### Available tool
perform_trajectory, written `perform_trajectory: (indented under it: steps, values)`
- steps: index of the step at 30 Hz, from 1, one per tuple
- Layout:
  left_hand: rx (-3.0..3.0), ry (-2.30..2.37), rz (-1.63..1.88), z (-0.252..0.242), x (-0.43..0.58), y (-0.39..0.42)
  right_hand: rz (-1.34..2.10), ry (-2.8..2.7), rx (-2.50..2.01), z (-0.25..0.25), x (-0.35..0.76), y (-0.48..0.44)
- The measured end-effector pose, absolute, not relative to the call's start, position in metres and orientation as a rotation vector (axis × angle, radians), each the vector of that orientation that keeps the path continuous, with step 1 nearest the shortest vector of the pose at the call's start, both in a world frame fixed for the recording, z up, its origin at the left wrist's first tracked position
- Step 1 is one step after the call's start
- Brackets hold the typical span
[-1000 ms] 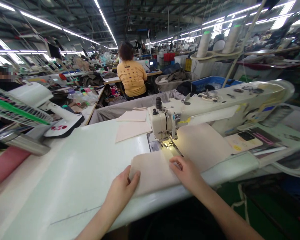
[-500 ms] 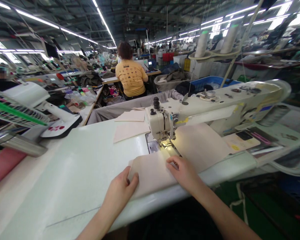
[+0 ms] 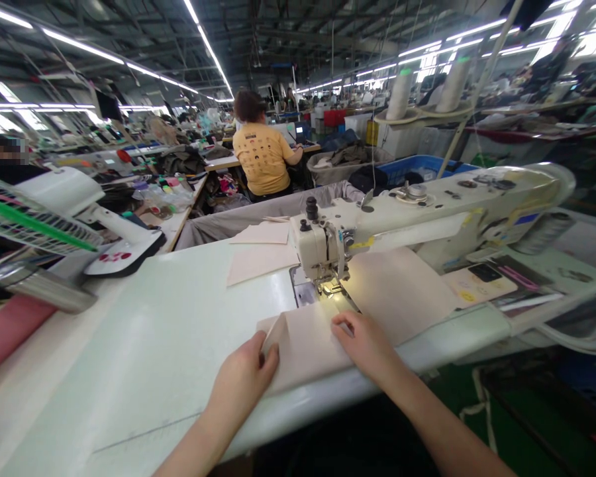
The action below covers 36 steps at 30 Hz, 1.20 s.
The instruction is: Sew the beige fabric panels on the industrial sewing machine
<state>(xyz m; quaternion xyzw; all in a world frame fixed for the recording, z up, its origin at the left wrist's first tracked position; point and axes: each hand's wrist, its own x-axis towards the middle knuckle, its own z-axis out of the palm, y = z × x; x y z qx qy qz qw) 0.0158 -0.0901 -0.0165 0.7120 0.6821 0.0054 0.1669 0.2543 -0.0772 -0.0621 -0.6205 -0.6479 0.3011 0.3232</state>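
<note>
A pale pink fabric piece (image 3: 308, 351) lies folded in layers on the table in front of the sewing machine (image 3: 322, 248). My left hand (image 3: 251, 368) pinches its left edge, where the upper layer's corner is lifted and bent up. My right hand (image 3: 360, 334) is closed in a pinch at the piece's right edge, just short of the lit presser foot (image 3: 332, 289). To the right of the needle, a larger pale fabric panel (image 3: 397, 291) spreads under the machine arm. Whether the two fabrics are joined is hidden by my right hand.
More pale cut pieces (image 3: 258, 262) lie left of the machine head. A white fan (image 3: 124, 248) and a metal flask (image 3: 42, 286) stand at the left. A phone (image 3: 484, 271) rests at the right. Thread cones (image 3: 400, 94) stand above. A person in yellow (image 3: 263, 156) sits ahead.
My left hand has lifted the corner of the fabric's upper layer, which lay flat before. The right hand stays almost in place at the other edge.
</note>
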Motion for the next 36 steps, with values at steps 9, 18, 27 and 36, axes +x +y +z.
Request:
perform_trajectory:
  steps: [9, 18, 27, 36]
  values:
    - [2.607, 1.749, 0.356, -0.025, 0.029, -0.078, 0.200, -2.191, -1.277, -0.058, 0.269, -0.089]
    - [2.701, 1.223, 0.279, -0.053, 0.063, -0.056, 0.275, -2.148, -1.141, -0.076, 0.263, -0.072]
    - [2.721, 1.124, 0.283, -0.046, 0.046, -0.034, 0.315, -2.067, -1.141, -0.075, 0.254, -0.060]
    - [2.723, 1.112, 0.304, -0.045, 0.047, -0.034, 0.306, -2.071, -1.157, -0.074, 0.254, -0.061]
